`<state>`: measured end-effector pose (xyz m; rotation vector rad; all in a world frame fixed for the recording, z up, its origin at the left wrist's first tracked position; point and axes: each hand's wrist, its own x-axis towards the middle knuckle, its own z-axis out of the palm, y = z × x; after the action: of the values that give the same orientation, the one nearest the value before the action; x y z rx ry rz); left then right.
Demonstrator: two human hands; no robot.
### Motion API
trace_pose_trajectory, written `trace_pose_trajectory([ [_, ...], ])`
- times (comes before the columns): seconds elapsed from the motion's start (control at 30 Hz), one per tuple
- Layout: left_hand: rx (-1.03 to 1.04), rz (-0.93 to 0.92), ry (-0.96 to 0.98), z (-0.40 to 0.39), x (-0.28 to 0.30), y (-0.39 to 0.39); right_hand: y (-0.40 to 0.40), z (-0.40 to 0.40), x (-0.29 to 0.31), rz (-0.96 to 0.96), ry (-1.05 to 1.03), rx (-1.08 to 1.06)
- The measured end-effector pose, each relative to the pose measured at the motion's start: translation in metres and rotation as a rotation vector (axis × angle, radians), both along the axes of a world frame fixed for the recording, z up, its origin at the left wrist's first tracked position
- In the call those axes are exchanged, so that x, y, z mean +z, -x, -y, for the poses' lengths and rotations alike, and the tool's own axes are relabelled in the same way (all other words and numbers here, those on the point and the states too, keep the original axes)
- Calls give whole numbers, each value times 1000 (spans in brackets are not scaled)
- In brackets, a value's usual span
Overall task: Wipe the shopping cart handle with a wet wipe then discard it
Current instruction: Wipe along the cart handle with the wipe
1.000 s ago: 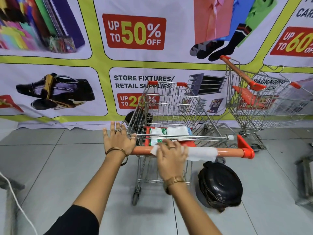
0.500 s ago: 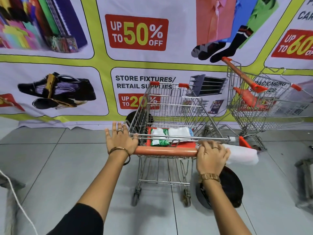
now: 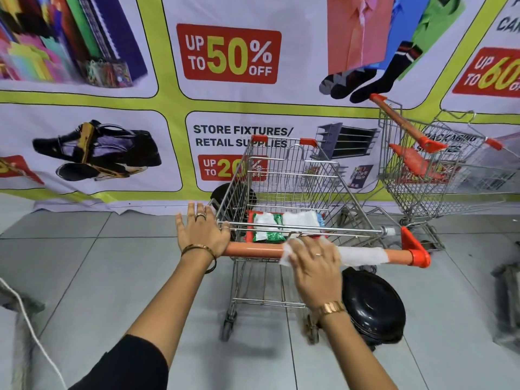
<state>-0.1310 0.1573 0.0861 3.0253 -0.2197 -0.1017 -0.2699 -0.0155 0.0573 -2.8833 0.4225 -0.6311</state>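
Note:
A wire shopping cart point(image 3: 284, 178) stands in front of me with an orange handle point(image 3: 253, 251) across its near end. My left hand point(image 3: 201, 232) rests on the handle's left end, fingers spread flat over it. My right hand point(image 3: 316, 263) presses a white wet wipe point(image 3: 363, 255) around the middle of the handle; the wipe trails along the bar to the right of my fingers. A green and white wipes pack point(image 3: 268, 228) lies on the cart's red child seat.
A black lidded bin point(image 3: 374, 302) sits on the tiled floor under the handle's right end. A second cart point(image 3: 439, 170) stands at the right by the banner wall. A white cord point(image 3: 33, 333) runs down the floor at left.
My right hand slid the wipe out to the handle's right end, then back left to the middle. My left hand stayed on the left end.

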Motion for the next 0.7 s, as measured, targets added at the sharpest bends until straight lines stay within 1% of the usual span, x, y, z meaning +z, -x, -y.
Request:
trace_pose_trajectory([
  [0.1,-1,2,0,0,1,1,22,48,-5,9,42,-97],
  [0.2,0,2,-4,1,1,2,33,78,-9,98,2,-193],
  [0.3,-4,8,-9,2,0,2,26,67,-13,216,-71,-301],
  [0.37,-4,11,-1,1,-1,2,17,49,-13,257,-131,-343],
  [0.43,-2,13,8,2,-1,1,8,29,-13,249,-142,-305],
  [0.63,14,23,35,6,-2,-1,-24,-45,-8,129,-144,-48],
  [0.7,37,31,73,6,-1,-4,-31,-60,-6,104,-199,44],
])
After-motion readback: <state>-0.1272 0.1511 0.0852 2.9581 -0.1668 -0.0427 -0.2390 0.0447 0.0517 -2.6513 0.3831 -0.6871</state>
